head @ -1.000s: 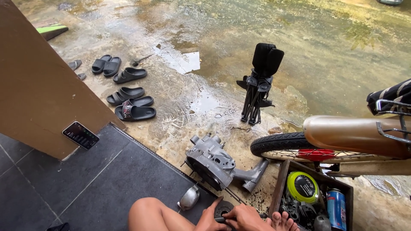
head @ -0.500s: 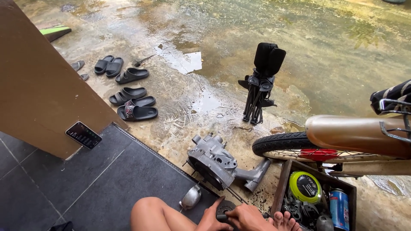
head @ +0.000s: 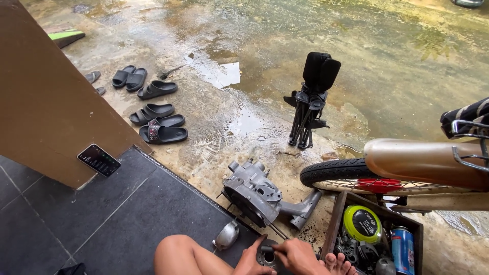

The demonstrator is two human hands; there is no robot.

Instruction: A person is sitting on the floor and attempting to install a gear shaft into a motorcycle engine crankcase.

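Low by the knee, just near of the engine case: left hand braces a round metal part, fingers curled against it; right hand pinches a thin tool, steadying it there.

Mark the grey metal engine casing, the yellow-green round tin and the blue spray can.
grey metal engine casing (head: 253, 196): head view, on its upper flat face.
yellow-green round tin (head: 361, 223): head view, on its dark lid centre.
blue spray can (head: 402, 249): head view, on its side wall.
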